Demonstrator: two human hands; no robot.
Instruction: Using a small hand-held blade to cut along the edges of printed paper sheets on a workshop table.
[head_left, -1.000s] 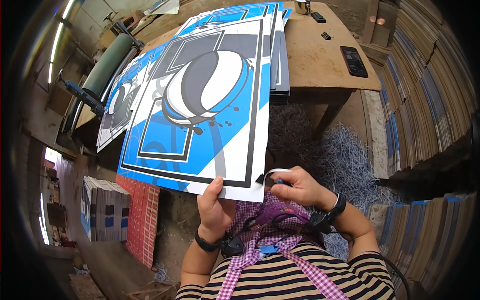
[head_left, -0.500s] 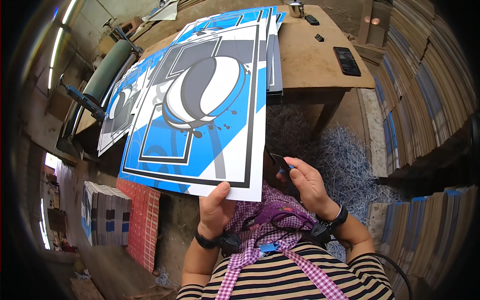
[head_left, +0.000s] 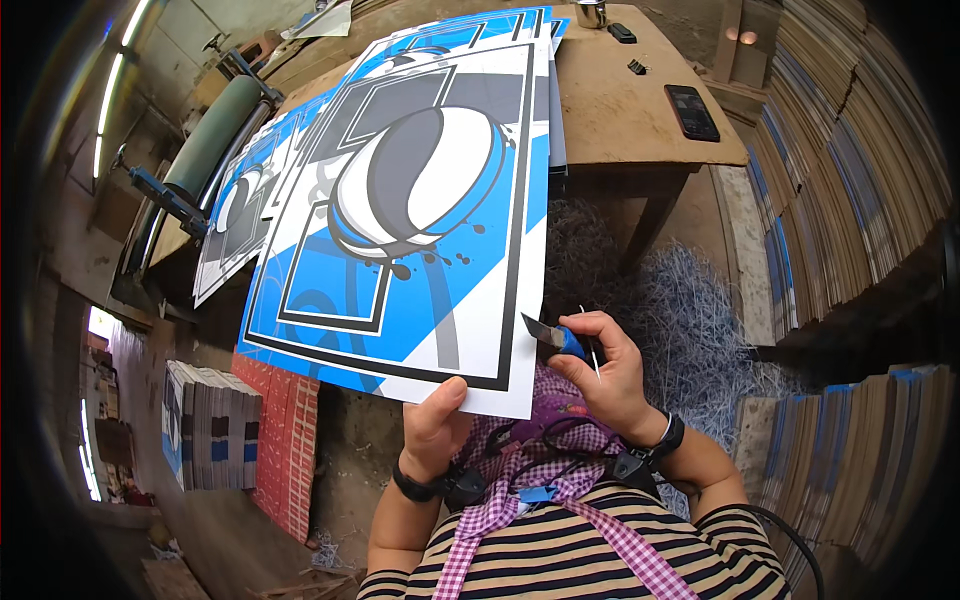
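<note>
Blue-white sheet [head_left: 405,225] | left hand [head_left: 434,428]: clamped on lower edge (thumb on top) | right hand [head_left: 616,376]: fingers closed round knife [head_left: 552,338]

Worn, matt wood for the table [head_left: 625,115]. In front of the table, smooth printed paper-like facing on the blue-and-white board [head_left: 400,215]; dull dark metal on the blade of the knife [head_left: 538,329], with blue plastic or tape behind, impossible to tell which. On the table, shiny metal for the cup [head_left: 591,14], smooth dark glass on the phone [head_left: 691,112]. Left of the table, matt green covering on the roller [head_left: 213,135]. Below the table, crinkled paper shreds [head_left: 690,320]. Right of the table, coarse, cardboard-like edges on the stacked boards [head_left: 855,200]. Well before the table, woven cloth for the checked apron [head_left: 480,525].
</note>
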